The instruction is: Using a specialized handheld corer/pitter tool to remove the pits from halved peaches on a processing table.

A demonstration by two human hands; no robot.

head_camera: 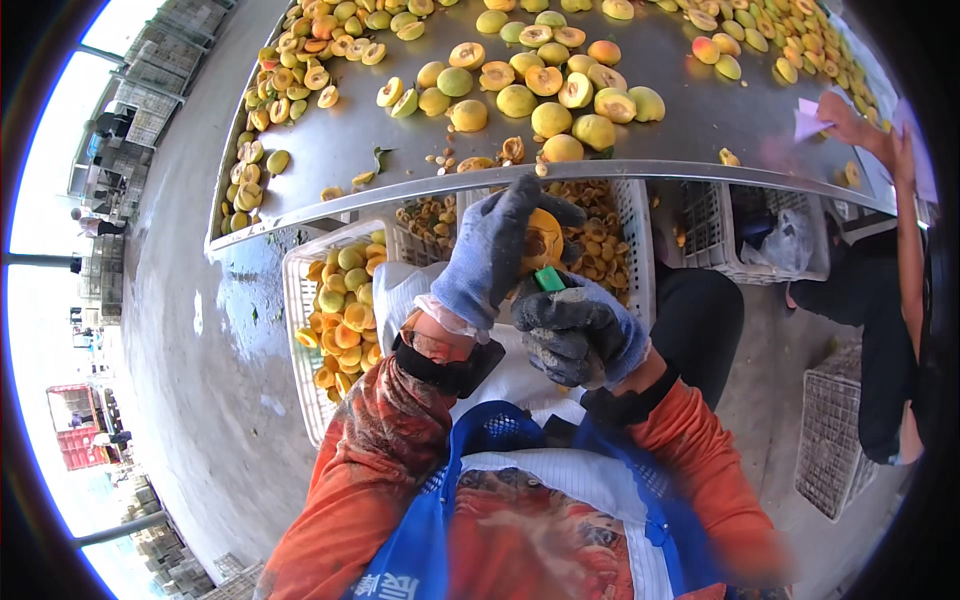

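Note:
My left hand (491, 251), in a blue-grey coated work glove, holds a yellow peach half (546, 234) with its cut face showing. Close below the fruit, my right hand (577, 330) in a matching glove is closed around a small tool with a green handle (550, 280); its working end is hidden. Both hands are above my lap, just short of the metal table's front rim (675, 171). Whole and halved peaches (551, 120) lie on the tabletop beyond, with several loose pits (442, 160) near the rim.
At my left stands a white plastic crate (301, 375) of peach halves. Another crate (640, 247), under the table edge, holds fruit scraps. To the right, a person's hand (840, 116) reaches over the table. More crates stand at a crate with a plastic bag (784, 236) and lower right (832, 435).

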